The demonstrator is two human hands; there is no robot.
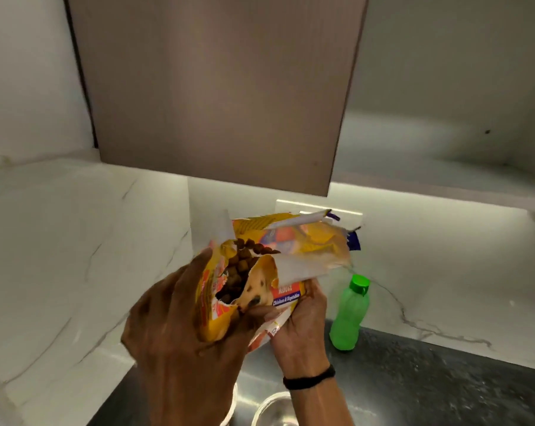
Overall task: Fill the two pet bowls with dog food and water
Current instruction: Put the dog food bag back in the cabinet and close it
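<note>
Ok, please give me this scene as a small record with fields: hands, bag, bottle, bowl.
left hand: grips bag
right hand: grips bag
bag: yellow, torn open, kibble showing
bottle: green, capped, upright on counter
bowl: below hands, partly in view

Torn kibble bag (306,241) in both hands (174,321) (300,324)

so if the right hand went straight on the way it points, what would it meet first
The right hand grips the bag, so that first; past it, probably the wall.
</note>
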